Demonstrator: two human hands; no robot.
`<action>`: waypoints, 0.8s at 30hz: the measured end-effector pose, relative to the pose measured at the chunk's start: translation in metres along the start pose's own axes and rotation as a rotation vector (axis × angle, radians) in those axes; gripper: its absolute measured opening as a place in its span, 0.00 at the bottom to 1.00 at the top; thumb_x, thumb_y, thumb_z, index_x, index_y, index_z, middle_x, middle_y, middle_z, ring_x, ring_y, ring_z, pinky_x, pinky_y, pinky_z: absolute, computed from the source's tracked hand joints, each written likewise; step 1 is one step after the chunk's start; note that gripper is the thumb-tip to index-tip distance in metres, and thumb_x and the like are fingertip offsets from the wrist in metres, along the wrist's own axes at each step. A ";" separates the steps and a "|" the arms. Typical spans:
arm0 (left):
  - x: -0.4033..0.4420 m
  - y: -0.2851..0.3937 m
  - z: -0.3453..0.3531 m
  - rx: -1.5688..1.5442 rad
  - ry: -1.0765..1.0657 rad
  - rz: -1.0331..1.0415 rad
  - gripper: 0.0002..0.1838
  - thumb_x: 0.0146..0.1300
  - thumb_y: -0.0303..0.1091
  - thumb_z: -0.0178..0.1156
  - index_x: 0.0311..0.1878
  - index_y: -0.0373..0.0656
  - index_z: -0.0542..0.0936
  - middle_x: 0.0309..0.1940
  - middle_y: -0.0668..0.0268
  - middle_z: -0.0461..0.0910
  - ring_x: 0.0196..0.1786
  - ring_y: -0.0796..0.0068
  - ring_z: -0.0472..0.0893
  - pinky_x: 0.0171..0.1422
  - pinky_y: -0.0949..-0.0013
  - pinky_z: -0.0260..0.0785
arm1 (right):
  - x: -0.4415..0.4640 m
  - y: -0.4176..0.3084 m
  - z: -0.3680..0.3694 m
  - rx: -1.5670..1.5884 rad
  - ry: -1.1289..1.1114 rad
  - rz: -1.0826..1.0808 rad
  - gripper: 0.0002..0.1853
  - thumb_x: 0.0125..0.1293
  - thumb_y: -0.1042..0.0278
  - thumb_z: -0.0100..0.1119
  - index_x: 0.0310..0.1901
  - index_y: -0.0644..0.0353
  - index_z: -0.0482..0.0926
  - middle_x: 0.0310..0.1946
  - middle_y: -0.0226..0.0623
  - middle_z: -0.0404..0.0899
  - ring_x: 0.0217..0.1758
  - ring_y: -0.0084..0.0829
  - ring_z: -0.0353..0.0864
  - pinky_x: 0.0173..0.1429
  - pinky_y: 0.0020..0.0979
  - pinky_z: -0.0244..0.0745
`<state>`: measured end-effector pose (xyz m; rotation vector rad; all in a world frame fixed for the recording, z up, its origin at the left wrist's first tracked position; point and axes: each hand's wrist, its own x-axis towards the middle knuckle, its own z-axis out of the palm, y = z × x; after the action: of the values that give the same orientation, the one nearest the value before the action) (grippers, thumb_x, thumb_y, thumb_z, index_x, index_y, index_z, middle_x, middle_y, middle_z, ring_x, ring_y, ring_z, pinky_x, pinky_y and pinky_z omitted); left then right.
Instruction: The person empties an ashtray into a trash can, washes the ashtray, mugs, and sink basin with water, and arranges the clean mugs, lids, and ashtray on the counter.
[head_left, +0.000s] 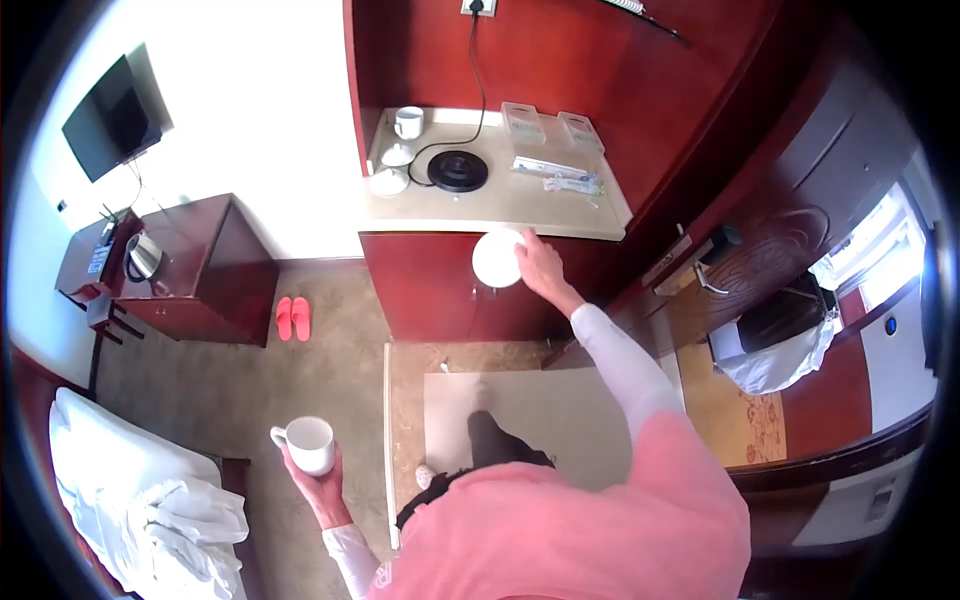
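My left hand is closed around a white mug, low over the carpet at the left, with the mug's opening facing up and its handle to the left. My right hand reaches forward and grips the right edge of a round white saucer. The saucer is in front of the cabinet, just below the counter's front edge. On the counter stand another white mug, a white lid and a white saucer. The fingers of my left hand are partly hidden by the mug.
A black kettle base with a cord sits mid-counter, near clear boxes and wrapped packets. A metal kettle stands on a dark red cabinet. Pink slippers lie on the floor. White bedding is lower left, a door right.
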<state>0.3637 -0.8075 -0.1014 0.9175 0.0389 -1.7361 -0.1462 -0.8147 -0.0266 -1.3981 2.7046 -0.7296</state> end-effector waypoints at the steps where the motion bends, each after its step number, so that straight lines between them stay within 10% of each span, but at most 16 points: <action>1: 0.006 -0.016 0.019 0.028 -0.027 0.002 0.25 0.62 0.57 0.57 0.57 0.55 0.74 0.55 0.71 0.76 0.54 0.65 0.76 0.53 0.55 0.72 | 0.021 0.014 0.008 0.075 0.013 0.036 0.16 0.67 0.58 0.45 0.51 0.57 0.67 0.36 0.60 0.79 0.42 0.61 0.78 0.48 0.57 0.71; 4: 0.034 -0.070 0.082 -0.117 -0.266 -0.143 0.16 0.58 0.31 0.64 0.50 0.48 0.76 0.45 0.69 0.80 0.53 0.75 0.75 0.50 0.60 0.72 | 0.092 0.063 0.034 0.309 0.086 0.079 0.15 0.66 0.59 0.46 0.48 0.61 0.68 0.39 0.62 0.77 0.47 0.62 0.75 0.51 0.53 0.68; 7: 0.044 -0.123 0.180 0.742 -0.393 0.388 0.22 0.48 0.26 0.71 0.48 0.40 0.76 0.42 0.66 0.81 0.48 0.74 0.79 0.49 0.64 0.73 | 0.159 0.109 0.065 0.267 0.080 0.055 0.14 0.62 0.61 0.49 0.44 0.62 0.71 0.37 0.59 0.77 0.46 0.61 0.74 0.51 0.50 0.69; 9: 0.034 -0.147 0.252 -0.085 -0.252 -0.259 0.34 0.36 0.26 0.78 0.51 0.38 0.75 0.45 0.62 0.80 0.45 0.71 0.81 0.51 0.69 0.74 | 0.195 0.133 0.084 0.392 -0.035 0.245 0.15 0.61 0.61 0.47 0.44 0.63 0.74 0.40 0.56 0.78 0.48 0.56 0.77 0.52 0.50 0.70; 12: 0.084 -0.194 0.279 -0.212 -0.511 -0.541 0.28 0.51 0.46 0.61 0.55 0.41 0.74 0.50 0.55 0.77 0.51 0.57 0.78 0.50 0.53 0.74 | 0.218 0.125 0.072 0.453 -0.073 0.208 0.16 0.62 0.61 0.49 0.46 0.63 0.74 0.30 0.47 0.79 0.24 0.40 0.79 0.29 0.40 0.75; 15: 0.119 -0.234 0.313 -0.273 -0.758 -0.739 0.34 0.66 0.65 0.44 0.59 0.44 0.73 0.55 0.48 0.75 0.57 0.43 0.75 0.49 0.38 0.74 | 0.241 0.131 0.061 0.441 -0.257 0.293 0.18 0.64 0.58 0.49 0.48 0.62 0.74 0.32 0.46 0.80 0.27 0.39 0.80 0.30 0.40 0.75; 21: 0.162 -0.275 0.365 -0.318 -0.777 -1.053 0.33 0.69 0.62 0.42 0.57 0.40 0.74 0.50 0.36 0.75 0.54 0.29 0.73 0.42 0.35 0.74 | 0.273 0.107 0.018 -0.335 -0.384 0.017 0.28 0.63 0.41 0.55 0.52 0.57 0.77 0.46 0.49 0.81 0.52 0.50 0.79 0.51 0.45 0.74; 24: 0.163 -0.280 0.398 -0.100 -0.664 -0.989 0.32 0.69 0.60 0.45 0.56 0.39 0.74 0.45 0.34 0.74 0.35 0.32 0.76 0.25 0.48 0.73 | 0.280 0.067 -0.028 0.215 -0.424 -0.344 0.22 0.65 0.50 0.56 0.54 0.55 0.77 0.47 0.43 0.80 0.49 0.41 0.79 0.49 0.37 0.74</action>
<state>-0.1019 -1.0126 -0.0342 0.1661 0.1596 -2.8510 -0.3718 -0.9869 0.0271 -1.7448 2.0348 -0.6237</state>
